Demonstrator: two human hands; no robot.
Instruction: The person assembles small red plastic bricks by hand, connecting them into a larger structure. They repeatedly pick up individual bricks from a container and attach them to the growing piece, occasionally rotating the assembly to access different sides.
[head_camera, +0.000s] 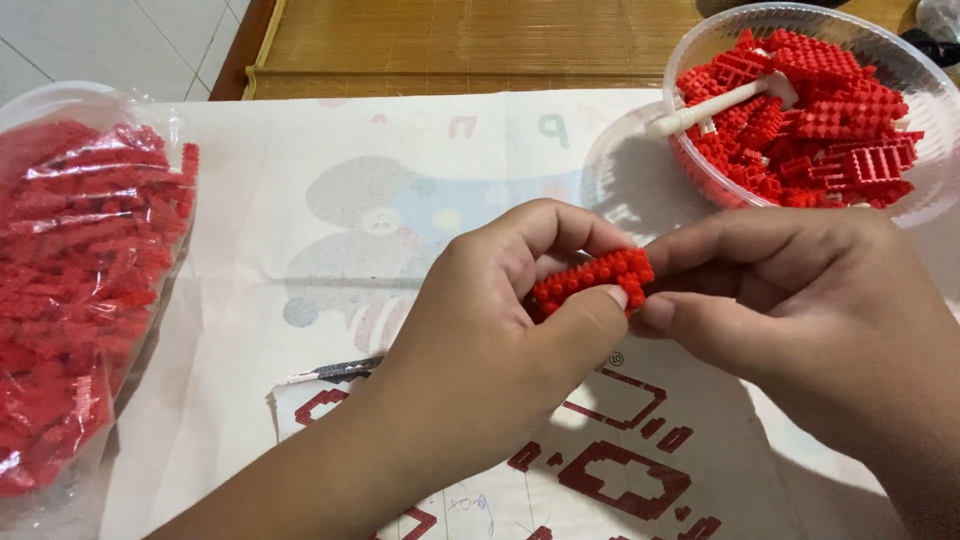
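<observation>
Pinching a small red studded brick piece (592, 280) between both hands, centre of frame, above the tabletop (250, 200); our left hand (490, 330) is closed on it, thumb on the near edge, fingers curled behind, likely to brace it; our right hand (800, 300) closes on its right end with thumb and forefinger, seemingly to press or align; piece sits studs-up, roughly level; printed instruction sheet (610, 470) lies just below the hands, readable at a glance; clear bowl (930, 170) of loose red bricks far right, white stick tool (710, 108) resting in it; clear bag of red bricks (80, 280) at left, well apart.
</observation>
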